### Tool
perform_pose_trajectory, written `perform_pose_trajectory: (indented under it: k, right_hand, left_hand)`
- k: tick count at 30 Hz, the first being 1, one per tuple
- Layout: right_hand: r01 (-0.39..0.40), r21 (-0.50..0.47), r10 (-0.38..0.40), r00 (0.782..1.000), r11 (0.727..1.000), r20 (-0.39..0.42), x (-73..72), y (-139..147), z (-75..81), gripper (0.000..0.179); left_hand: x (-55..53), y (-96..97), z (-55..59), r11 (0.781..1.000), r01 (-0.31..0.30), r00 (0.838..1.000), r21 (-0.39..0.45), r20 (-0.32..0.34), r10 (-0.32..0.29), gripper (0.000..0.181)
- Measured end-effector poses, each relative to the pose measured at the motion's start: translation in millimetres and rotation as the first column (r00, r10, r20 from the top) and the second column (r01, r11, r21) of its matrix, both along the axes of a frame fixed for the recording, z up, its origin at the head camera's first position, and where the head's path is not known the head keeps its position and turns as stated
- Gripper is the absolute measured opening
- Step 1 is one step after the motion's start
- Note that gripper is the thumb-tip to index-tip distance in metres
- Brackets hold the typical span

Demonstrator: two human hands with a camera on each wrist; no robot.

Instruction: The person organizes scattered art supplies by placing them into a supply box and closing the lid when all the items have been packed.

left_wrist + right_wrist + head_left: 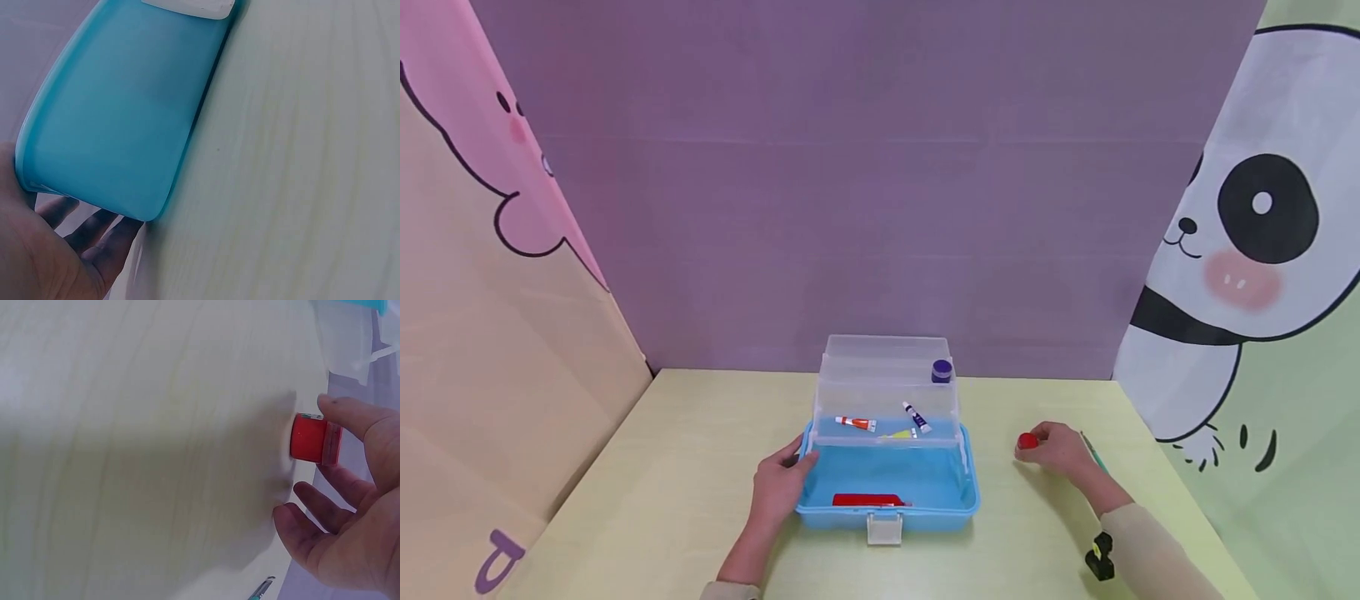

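Note:
A light blue storage box point(925, 520) with a see-through lid stands open on the table. My left hand point(777, 490) grips its left wall, thumb over the rim and fingers along the outside, as the left wrist view shows on the blue wall point(119, 125). To the right of the box, my right hand point(1060, 452) pinches a small red paint pot point(309, 439) between thumb and index finger; the other fingers are loosely bent. Inside the box lies a red tube point(868, 500) along the front wall.
In the clear lid area are an orange paint tube point(855, 423), a purple paint tube point(917, 417), a yellow tube point(901, 434) and a purple paint pot point(942, 372). A thin green-handled tool point(1097, 460) lies beside my right wrist. A purple wall point(865, 208) closes off the back.

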State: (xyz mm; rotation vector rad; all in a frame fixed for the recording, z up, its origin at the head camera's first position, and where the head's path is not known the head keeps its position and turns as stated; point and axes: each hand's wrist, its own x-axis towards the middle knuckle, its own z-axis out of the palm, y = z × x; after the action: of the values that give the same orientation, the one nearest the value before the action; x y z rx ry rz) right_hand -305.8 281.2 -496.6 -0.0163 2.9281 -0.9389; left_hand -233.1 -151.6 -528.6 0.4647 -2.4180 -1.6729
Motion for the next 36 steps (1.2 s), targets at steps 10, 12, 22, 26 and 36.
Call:
perform_pose_trajectory:
  k: [10, 12, 22, 26, 36]
  right_hand:
    - [-0.005, 0.002, 0.005, 1.0, 1.0, -0.031, 1.7, -1, 1.0, 0.037]
    - [-0.005, -0.004, 0.005, 0.999, 1.0, -0.032, 1.0, -1, 1.6, 0.036]
    - [-0.02, 0.049, 0.023, 0.998, 0.999, -0.066, -7.7, -3, 5.4, 0.035]
    - [-0.043, 0.048, 0.047, 0.995, 0.998, -0.088, -11.2, -5, 14.5, 0.037]
    - [-0.058, 0.069, 0.066, 0.989, 0.996, -0.132, -17.5, -15, 48.2, 0.039]
  left_hand:
    - [-1.2, 2.9, -0.3, 1.0, -0.001, 1.0, 0.001, 0.019, 0.001, 0.052]
    - [-0.6, 3.1, 0.9, 1.0, -0.002, 1.0, 0.006, 0.024, 0.002, 0.052]
    - [2.0, 1.0, 3.4, 1.0, -0.01, 1.0, -0.005, -0.02, 0.009, 0.05]
    - [2.4, 0.5, 2.5, 1.0, -0.005, 1.0, -0.005, -0.025, 0.005, 0.05]
    - [1.4, 0.1, 1.3, 1.0, 0.0, 1.0, 0.001, -0.019, 0.0, 0.051]
